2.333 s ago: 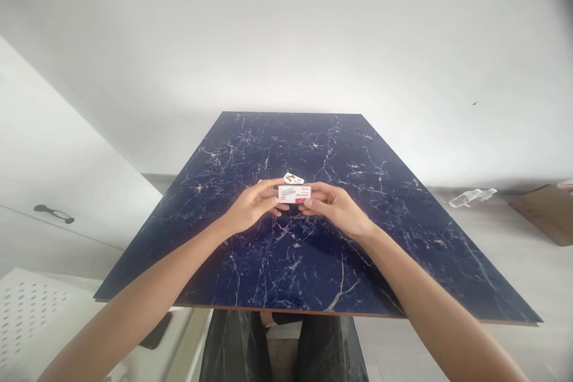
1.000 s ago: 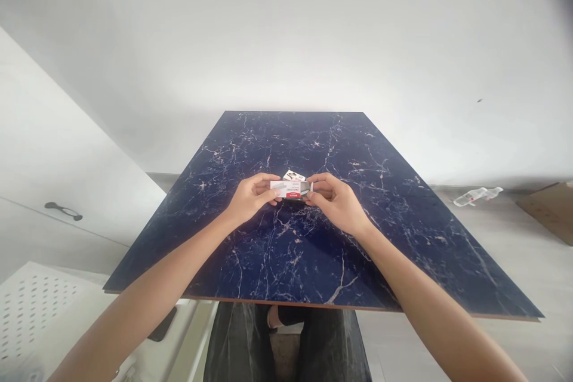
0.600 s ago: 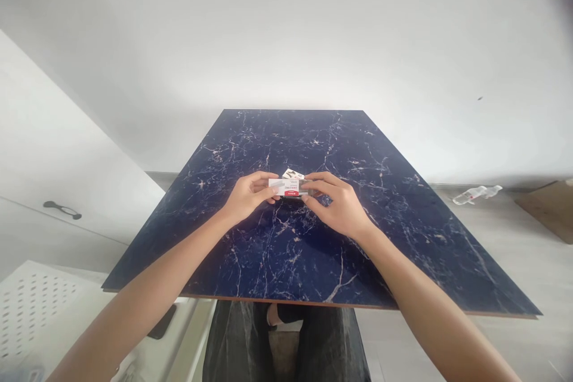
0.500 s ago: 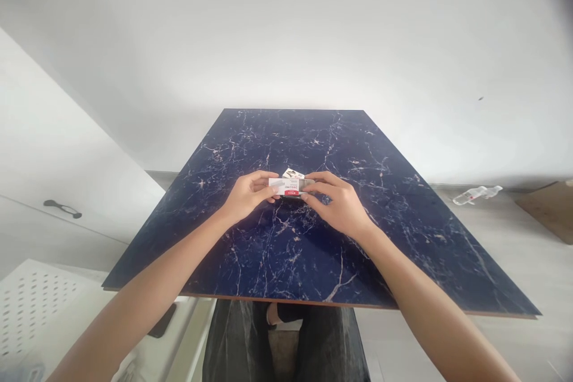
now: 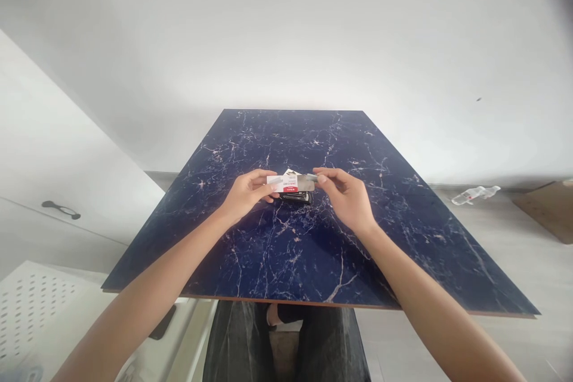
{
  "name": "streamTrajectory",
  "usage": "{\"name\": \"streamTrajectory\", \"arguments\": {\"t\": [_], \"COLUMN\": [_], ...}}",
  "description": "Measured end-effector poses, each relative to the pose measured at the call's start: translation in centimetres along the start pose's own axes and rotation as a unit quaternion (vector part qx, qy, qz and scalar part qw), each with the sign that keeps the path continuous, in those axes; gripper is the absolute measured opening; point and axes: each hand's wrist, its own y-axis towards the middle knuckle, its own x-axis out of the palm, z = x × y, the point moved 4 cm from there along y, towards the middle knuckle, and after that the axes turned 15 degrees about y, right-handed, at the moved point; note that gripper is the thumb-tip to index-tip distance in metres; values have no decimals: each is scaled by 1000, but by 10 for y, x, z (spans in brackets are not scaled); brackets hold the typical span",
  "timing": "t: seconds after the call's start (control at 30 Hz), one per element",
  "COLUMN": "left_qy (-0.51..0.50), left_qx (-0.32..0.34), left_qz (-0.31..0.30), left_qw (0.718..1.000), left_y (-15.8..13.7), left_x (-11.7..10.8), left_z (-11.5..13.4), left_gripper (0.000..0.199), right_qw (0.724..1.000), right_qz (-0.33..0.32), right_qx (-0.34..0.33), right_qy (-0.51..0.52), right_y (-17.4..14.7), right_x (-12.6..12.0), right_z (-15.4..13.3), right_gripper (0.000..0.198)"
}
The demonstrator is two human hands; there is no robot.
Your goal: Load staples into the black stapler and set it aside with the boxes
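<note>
My left hand point(image 5: 250, 192) is closed on the left end of a small white and red staple box point(image 5: 282, 184), held above the table. From the box's right end sticks out a grey inner part point(image 5: 306, 184), perhaps its tray or staples. My right hand point(image 5: 344, 194) pinches a thin greyish strip point(image 5: 312, 178) between thumb and forefinger, at the box's right end. Whether the strip is a row of staples or a flap, I cannot tell. Just below the box lies a black stapler point(image 5: 298, 197), partly hidden. Behind it, a white box with dark print point(image 5: 290, 172) shows in part.
The dark blue marbled table point(image 5: 286, 250) has its near edge just before my legs. A white perforated surface point(image 5: 36, 310) and a dark phone-like object point(image 5: 162, 322) are at lower left. On the right are a plastic bottle point(image 5: 474, 194) and a cardboard box point(image 5: 548, 210).
My right hand has moved a little to the right, its fingers now at the tip of the grey part, more of which shows. The black stapler below has come into view.
</note>
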Motion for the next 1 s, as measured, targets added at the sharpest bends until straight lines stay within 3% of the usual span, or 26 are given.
{"name": "streamTrajectory", "arguments": {"t": [0.1, 0.2, 0.33, 0.47, 0.7, 1.0], "left_qy": [2, 7, 10, 9, 12, 24], "left_qx": [-5, -12, -20, -20, -14, 16], "left_qz": [-1, 3, 5, 5, 0, -31], "left_qw": [1000, 1000, 1000, 1000, 1000, 999], "left_y": [0, -1, -2, -2, -3, -4], "left_x": [0, -1, 1, 3, 3, 10], "left_z": [-1, -1, 0, 0, 1, -1], "left_gripper": [46, 48, 47, 48, 46, 46], "right_qw": [985, 947, 916, 931, 960, 979], "right_qz": [42, 78, 61, -13, -78, -79], "right_qx": [78, 150, 216, 227, 217, 186], "right_qy": [150, 272, 332, 286, 156, 13], "right_y": [6, 11, 10, 6, 2, 1], "right_x": [-9, -15, -11, -2, 3, 4], "right_z": [11, 19, 23, 26, 26, 23], "right_gripper": [34, 28, 16, 21, 42, 36]}}
